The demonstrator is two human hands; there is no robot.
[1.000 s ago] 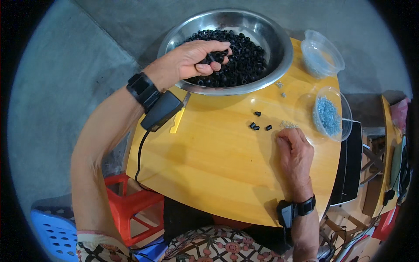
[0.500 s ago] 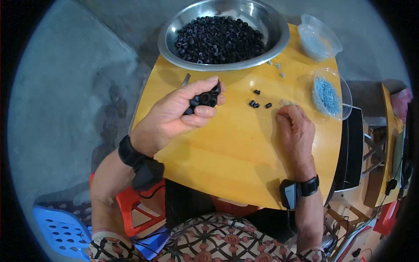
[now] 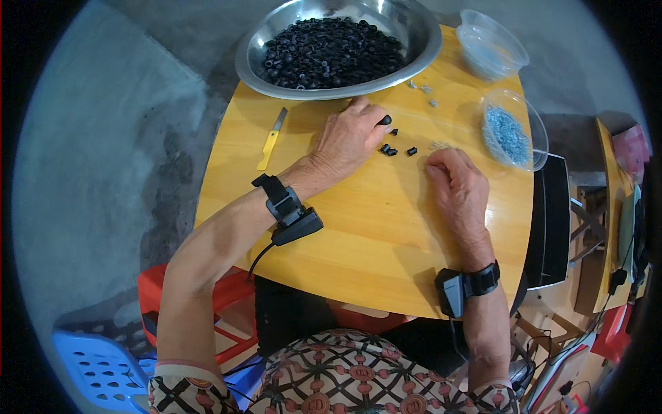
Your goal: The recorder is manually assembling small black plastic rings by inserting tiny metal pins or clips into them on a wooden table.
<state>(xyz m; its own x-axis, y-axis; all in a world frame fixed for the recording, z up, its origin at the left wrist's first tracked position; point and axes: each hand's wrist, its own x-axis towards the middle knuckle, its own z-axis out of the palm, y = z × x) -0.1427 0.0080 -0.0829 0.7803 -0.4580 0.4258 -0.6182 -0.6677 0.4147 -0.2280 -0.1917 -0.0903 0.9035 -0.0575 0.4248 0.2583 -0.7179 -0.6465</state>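
My left hand is turned palm down over the table, just below the steel basin. Its fingers are curled round black caps, one black cap peeking out at the fingertips; the rest are hidden. Several small black caps lie loose just right of it. My right hand rests on the table with fingers bent together beside a few tiny silvery pieces. Whether it pinches anything cannot be seen. A yellow-handled craft knife lies left of my left hand.
The basin holds a heap of black caps. At the right edge stand a clear plastic tub with small silvery-blue parts and another clear tub behind it. More tiny pieces lie near the basin. A blue stool stands lower left.
My left hand has turned from palm up, showing a handful of black caps, to palm down and moved right and away, uncovering the knife. My right hand stays by the silvery pieces.
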